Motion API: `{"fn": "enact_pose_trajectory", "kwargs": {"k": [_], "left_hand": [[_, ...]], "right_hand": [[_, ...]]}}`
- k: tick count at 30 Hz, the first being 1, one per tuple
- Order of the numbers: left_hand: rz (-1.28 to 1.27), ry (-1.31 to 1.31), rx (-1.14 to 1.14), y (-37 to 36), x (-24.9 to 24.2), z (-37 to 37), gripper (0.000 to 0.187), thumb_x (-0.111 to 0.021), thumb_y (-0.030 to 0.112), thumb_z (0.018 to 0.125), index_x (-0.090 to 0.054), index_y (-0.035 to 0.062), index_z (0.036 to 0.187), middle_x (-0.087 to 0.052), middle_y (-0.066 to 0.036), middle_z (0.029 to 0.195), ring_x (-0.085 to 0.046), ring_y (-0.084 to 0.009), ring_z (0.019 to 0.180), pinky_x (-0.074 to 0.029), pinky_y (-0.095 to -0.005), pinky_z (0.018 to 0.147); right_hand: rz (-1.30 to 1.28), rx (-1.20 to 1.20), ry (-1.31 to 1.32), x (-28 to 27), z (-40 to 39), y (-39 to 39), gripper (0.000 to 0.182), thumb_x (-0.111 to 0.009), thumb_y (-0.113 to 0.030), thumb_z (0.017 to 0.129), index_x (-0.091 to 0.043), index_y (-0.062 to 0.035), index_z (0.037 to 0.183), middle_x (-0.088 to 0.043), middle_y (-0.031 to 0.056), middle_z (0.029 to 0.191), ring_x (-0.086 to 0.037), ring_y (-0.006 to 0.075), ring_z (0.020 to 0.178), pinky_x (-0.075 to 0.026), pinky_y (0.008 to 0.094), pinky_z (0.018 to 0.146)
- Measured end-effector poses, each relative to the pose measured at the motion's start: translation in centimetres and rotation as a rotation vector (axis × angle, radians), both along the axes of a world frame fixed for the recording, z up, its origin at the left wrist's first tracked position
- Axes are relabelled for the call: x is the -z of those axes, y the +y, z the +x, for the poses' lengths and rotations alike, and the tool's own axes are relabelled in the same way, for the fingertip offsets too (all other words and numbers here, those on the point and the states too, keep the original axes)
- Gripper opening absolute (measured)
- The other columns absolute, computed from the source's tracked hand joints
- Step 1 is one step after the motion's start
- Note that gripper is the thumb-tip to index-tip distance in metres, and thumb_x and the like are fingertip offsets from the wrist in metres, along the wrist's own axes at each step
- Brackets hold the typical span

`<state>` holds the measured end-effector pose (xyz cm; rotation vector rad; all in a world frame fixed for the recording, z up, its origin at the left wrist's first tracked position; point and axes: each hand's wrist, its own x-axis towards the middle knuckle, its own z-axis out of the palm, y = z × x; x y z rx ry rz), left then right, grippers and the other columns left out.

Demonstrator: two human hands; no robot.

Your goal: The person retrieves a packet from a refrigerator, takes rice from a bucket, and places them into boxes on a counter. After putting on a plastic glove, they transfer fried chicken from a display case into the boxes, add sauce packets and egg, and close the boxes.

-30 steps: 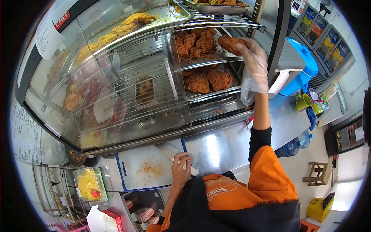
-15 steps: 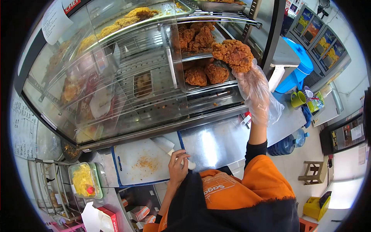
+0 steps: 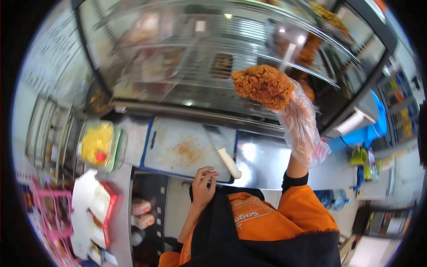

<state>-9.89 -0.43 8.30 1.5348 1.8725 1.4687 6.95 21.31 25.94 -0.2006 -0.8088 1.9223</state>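
Observation:
A large piece of fried chicken (image 3: 264,86), craggy and golden brown, is held up in front of the glass display warmer (image 3: 187,104). My right hand (image 3: 302,122), in a clear plastic glove, is closed on its right end. My left hand (image 3: 204,184) is bare, its fingers loosely bent and apart, holding nothing at the front edge of the cutting board (image 3: 167,153). Beside it, the knife (image 3: 228,161) with a white handle lies on the board, apart from the fingers. Brown crumbs (image 3: 187,152) are scattered across the board.
On the left stand a lidded tub of yellow food (image 3: 97,144) and an open red-and-white box (image 3: 95,207) with food in it. A wire rack (image 3: 49,138) is at far left. Right of the board is a shiny steel counter (image 3: 262,155); a blue bin (image 3: 376,118) is farther right.
My right hand has brought the fried chicken out from the warmer's open side, to the left. My left hand has come off the knife handle. The view has turned left.

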Motion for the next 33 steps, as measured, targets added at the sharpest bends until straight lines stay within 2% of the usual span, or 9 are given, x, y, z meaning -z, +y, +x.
{"fn": "enact_pose_trajectory", "kwargs": {"k": [11,12,15,20,23,24,27,28,33], "left_hand": [[-0.027,0.018,-0.595,-11.9,0.9,-8.6,0.014,-0.059,-0.007,0.075,-0.064,0.0035,0.083,-0.057,-0.01,0.102,-0.061,-0.0231,0.081,-0.049,-0.0321,0.068],[-0.051,-0.01,-0.622,-13.0,0.3,-9.9,0.014,-0.059,-0.007,0.076,-0.064,0.003,0.084,-0.056,-0.01,0.103,-0.06,-0.0243,0.084,-0.049,-0.0322,0.07],[-0.077,-0.033,-0.713,-17.2,-1.4,-13.9,0.015,-0.058,-0.007,0.076,-0.063,0.0032,0.086,-0.056,-0.012,0.104,-0.059,-0.0267,0.088,-0.049,-0.0328,0.073],[-0.041,0.07,-0.982,-24.3,-3.7,-19.9,0.014,-0.059,-0.006,0.074,-0.063,0.0033,0.085,-0.058,-0.012,0.1,-0.06,-0.0266,0.086,-0.049,-0.0332,0.071],[-0.089,0.07,-1.185,-29.3,-4.3,-22.8,0.017,-0.057,-0.009,0.073,-0.063,0.0023,0.086,-0.058,-0.014,0.099,-0.059,-0.0286,0.092,-0.047,-0.0358,0.079],[-0.109,0.072,-1.251,-31.1,-4.3,-23.8,0.019,-0.057,-0.01,0.073,-0.063,0.0018,0.086,-0.058,-0.014,0.099,-0.058,-0.0292,0.094,-0.046,-0.0368,0.083],[-0.187,0.187,-1.438,-36.3,-4.3,-26.3,0.016,-0.056,-0.006,0.076,-0.063,0.0025,0.087,-0.058,-0.014,0.099,-0.056,-0.0298,0.099,-0.043,-0.0381,0.088],[-0.233,0.25,-1.481,-38.0,-4.1,-27.1,0.014,-0.056,-0.004,0.078,-0.063,0.0028,0.088,-0.058,-0.014,0.1,-0.054,-0.0297,0.102,-0.042,-0.0386,0.089],[-0.428,0.396,-1.745,-46.3,-2.7,-29.1,0.022,-0.056,0.004,0.082,-0.058,0.0023,0.104,-0.054,-0.013,0.107,-0.047,-0.0297,0.107,-0.038,-0.0395,0.091]], "right_hand": [[0.225,-0.519,-0.541,2.7,-23.3,-8.1,0.046,-0.059,-0.022,0.083,-0.046,0.002,0.12,-0.057,0.0127,0.112,-0.059,0.0214,0.1,-0.053,0.0323,0.081],[0.232,-0.581,-0.602,3.2,-25.9,-9.7,0.046,-0.066,-0.03,0.078,-0.055,-0.0015,0.111,-0.06,0.0078,0.101,-0.06,0.0152,0.094,-0.05,0.0283,0.072],[0.346,-0.748,-0.749,3.8,-32.0,-15.2,0.043,-0.065,-0.027,0.079,-0.054,-0.0013,0.112,-0.06,0.0069,0.102,-0.059,0.0143,0.092,-0.048,0.0276,0.074],[0.332,-0.979,-0.759,3.4,-40.5,-25.1,0.03,-0.063,-0.02,0.083,-0.057,-0.0043,0.108,-0.059,0.0069,0.101,-0.058,0.0145,0.089,-0.046,0.0274,0.078],[0.672,-0.993,-0.656,8.9,-45.6,-28.8,0.03,-0.064,-0.016,0.083,-0.056,-0.003,0.108,-0.06,0.0093,0.1,-0.059,0.0172,0.089,-0.046,0.0304,0.081],[1.124,-0.826,-0.694,8.7,-46.4,-29.8,0.032,-0.062,-0.009,0.081,-0.053,-0.0028,0.111,-0.059,0.0135,0.103,-0.059,0.0247,0.093,-0.046,0.0356,0.085],[1.646,-0.594,-0.589,10.1,-46.7,-33.4,0.036,-0.062,-0.008,0.079,-0.052,-0.0039,0.113,-0.057,0.0157,0.109,-0.055,0.0324,0.1,-0.045,0.04,0.087],[1.665,-0.667,-0.629,11.4,-46.5,-33.9,0.039,-0.063,-0.009,0.077,-0.051,-0.0058,0.114,-0.055,0.0148,0.113,-0.052,0.0354,0.105,-0.043,0.0432,0.088],[1.651,-0.612,-0.758,12.6,-46.5,-33.5,0.043,-0.066,-0.014,0.075,-0.052,-0.0083,0.115,-0.058,0.0122,0.11,-0.055,0.0328,0.101,-0.045,0.0416,0.086]]}}
